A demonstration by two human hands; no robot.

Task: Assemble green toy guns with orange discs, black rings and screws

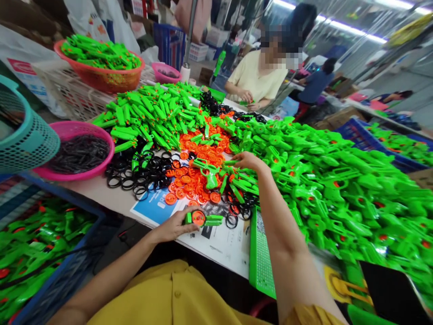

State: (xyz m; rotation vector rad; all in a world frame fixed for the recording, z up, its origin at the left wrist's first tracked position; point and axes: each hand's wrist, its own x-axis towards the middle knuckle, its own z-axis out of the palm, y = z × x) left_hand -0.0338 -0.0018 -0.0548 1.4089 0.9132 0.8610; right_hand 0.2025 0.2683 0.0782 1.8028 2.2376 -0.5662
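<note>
Near the table's front edge, my left hand (176, 224) is closed round a green toy part (213, 220) with a round orange disc (198, 218) on it. My right hand (249, 161) reaches over the pile, its fingers stretched leftward and apart, beside some green pieces; whether the fingertips touch one is too small to tell. Just left of it, a green toy gun half (210, 174) lies on a heap of orange discs (192, 187). Black rings (135, 178) lie loose left of the discs, and several more sit below my right hand.
A large pile of green toy guns (324, 180) covers the right side. Long green pieces (149, 110) are heaped at the back left. A pink basin (110, 155) holds dark parts. A green tray (262, 262) lies by my right forearm. A person (257, 74) works across the table.
</note>
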